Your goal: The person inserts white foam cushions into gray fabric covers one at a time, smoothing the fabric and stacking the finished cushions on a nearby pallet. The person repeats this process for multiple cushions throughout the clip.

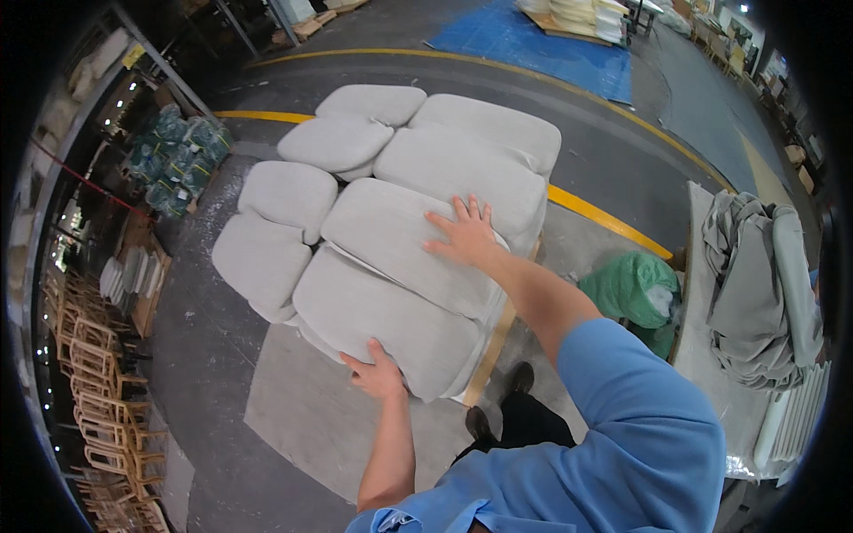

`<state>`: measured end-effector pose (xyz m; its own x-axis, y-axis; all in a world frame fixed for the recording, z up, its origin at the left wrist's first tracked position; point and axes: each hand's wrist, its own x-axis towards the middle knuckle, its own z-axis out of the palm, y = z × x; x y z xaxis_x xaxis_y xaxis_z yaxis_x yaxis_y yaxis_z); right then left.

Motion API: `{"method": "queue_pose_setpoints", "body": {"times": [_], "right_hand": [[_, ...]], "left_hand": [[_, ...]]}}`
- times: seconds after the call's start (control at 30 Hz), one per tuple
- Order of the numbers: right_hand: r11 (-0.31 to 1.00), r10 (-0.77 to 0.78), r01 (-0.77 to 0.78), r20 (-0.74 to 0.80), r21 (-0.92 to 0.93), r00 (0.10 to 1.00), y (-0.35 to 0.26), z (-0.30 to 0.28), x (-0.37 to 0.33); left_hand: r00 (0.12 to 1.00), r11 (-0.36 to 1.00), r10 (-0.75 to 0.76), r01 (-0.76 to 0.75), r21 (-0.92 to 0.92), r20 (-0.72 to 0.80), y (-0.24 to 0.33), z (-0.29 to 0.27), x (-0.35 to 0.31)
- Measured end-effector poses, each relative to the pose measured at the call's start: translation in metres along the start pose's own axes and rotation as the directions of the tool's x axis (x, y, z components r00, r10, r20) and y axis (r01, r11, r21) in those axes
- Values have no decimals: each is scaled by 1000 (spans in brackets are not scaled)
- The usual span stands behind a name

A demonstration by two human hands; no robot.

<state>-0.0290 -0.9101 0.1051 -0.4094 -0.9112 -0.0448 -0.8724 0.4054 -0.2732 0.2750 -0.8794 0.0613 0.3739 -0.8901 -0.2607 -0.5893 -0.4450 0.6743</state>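
Observation:
Several pale grey upholstered cushions are stacked in front of me. My right hand (466, 238) lies flat, fingers spread, on the long upper cushion (395, 226). At the near edge of the front cushion (378, 306), my left hand (378, 373) rests against the fabric with its visible fingers apart. Part of that hand is hard to make out at the edge. A narrow gap runs between these two cushions. Smaller rounded cushions (259, 258) sit to the left, and more long ones (462, 169) lie behind.
Beneath the stack, a wooden board edge (490, 355) shows. To the right are a green bag (629, 289) and a table (702, 391) bearing grey fabric (755, 284). Wooden chair frames (102, 400) and wrapped green bundles (178, 155) stand left. A blue sheet (542, 49) covers floor behind.

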Motion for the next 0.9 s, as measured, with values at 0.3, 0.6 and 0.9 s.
{"method": "queue_pose_setpoints", "body": {"times": [0.3, 0.6, 0.9], "right_hand": [[974, 51, 5, -238, 228, 970, 19, -11, -77], [757, 549, -598, 241, 262, 801, 129, 147, -492], [191, 647, -968, 762, -161, 1, 94, 188, -831]], "left_hand": [[994, 996, -64, 70, -62, 93, -1, -10, -18], [930, 885, 123, 56, -462, 347, -17, -32, -21], [684, 783, 141, 366, -504, 716, -63, -55, 4]]}}
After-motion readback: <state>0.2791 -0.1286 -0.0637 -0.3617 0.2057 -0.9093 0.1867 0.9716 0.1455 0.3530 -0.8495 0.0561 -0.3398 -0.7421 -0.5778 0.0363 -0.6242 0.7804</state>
